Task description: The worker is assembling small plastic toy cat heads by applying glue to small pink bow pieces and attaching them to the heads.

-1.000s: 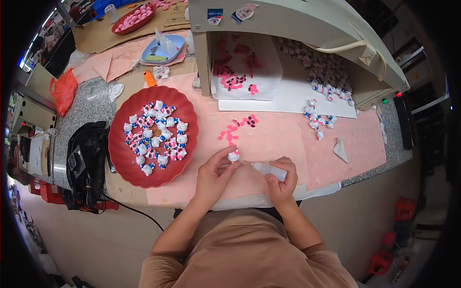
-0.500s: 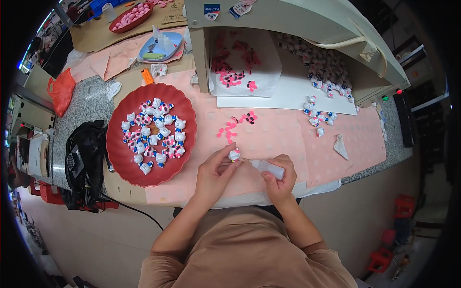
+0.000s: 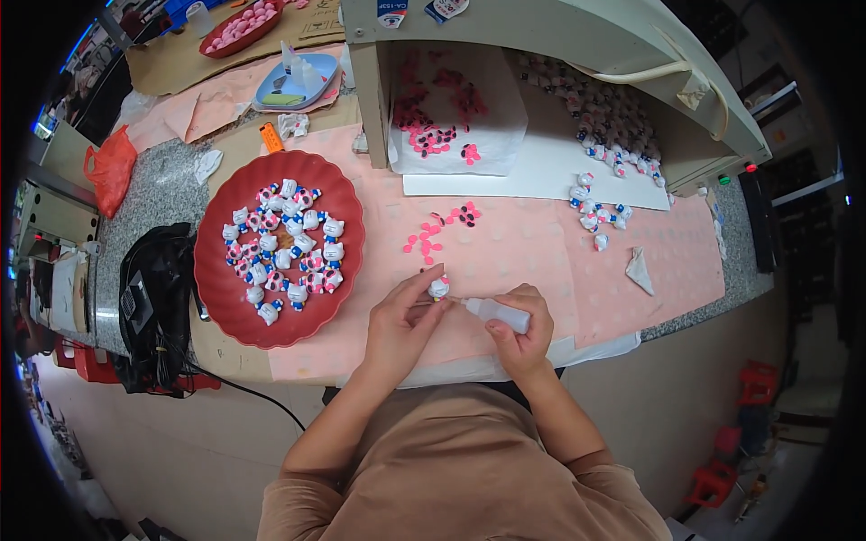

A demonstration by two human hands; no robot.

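Between thumb and fingers, my left hand [image 3: 401, 316] pinches a small white cat figurine [image 3: 438, 287] over the pink table cover. My right hand [image 3: 526, 335] is wrapped round a clear squeeze bottle [image 3: 501, 315], which lies nearly level with its thin nozzle pointing left. The nozzle tip is close to the figurine's lower side; I cannot tell whether it touches. Beyond my hands lie several small pink pieces [image 3: 424, 242], a few with dark spots. To the left, a red scalloped tray [image 3: 352, 261] holds many white, blue and pink figurines [image 3: 281, 257].
A pale metal housing [image 3: 559, 32] arches over a white board [image 3: 532, 185] bearing pink pieces and rows of figurines [image 3: 622, 158]. A crumpled cloth [image 3: 640, 270] lies at right. At the back left stand a blue tray [image 3: 298, 86] with bottles and a red dish [image 3: 239, 32].
The bottle's nozzle has come slightly left, nearer the figurine. My left hand keeps its pinch. The whole view has shifted a little.
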